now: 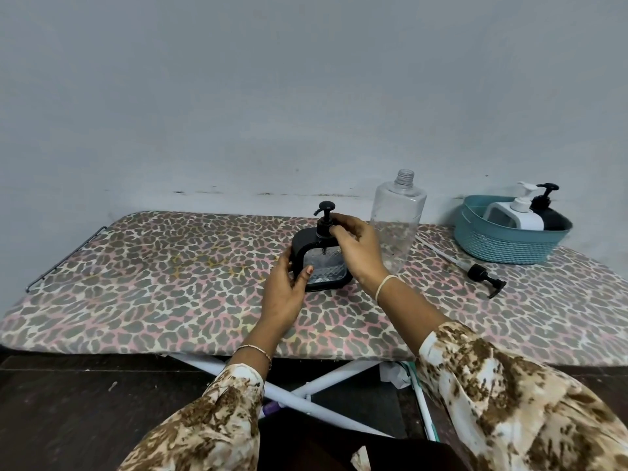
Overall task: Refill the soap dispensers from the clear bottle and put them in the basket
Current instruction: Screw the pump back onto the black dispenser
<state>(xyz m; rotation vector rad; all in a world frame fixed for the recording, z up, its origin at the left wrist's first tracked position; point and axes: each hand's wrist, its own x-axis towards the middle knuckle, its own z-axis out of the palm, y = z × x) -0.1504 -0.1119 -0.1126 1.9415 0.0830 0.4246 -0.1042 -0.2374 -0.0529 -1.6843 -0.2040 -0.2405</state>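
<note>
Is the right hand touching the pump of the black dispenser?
Touching. The head view shows the right hand pinching the neck of the pump on the black dispenser.

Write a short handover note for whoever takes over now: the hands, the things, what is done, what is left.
Left hand: grips the lower left side of the black dispenser, upright mid ironing board.
Right hand: fingers pinch its pump collar; tightening or loosening, cannot tell.
Clear bottle: uncapped, upright behind the right hand, looks nearly empty.
Basket, right end: holds white dispenser and second black dispenser.
Loose pump with tube lies on the board before the basket.
Done: two dispensers in basket. Left: close this one, put it in the basket.
</note>
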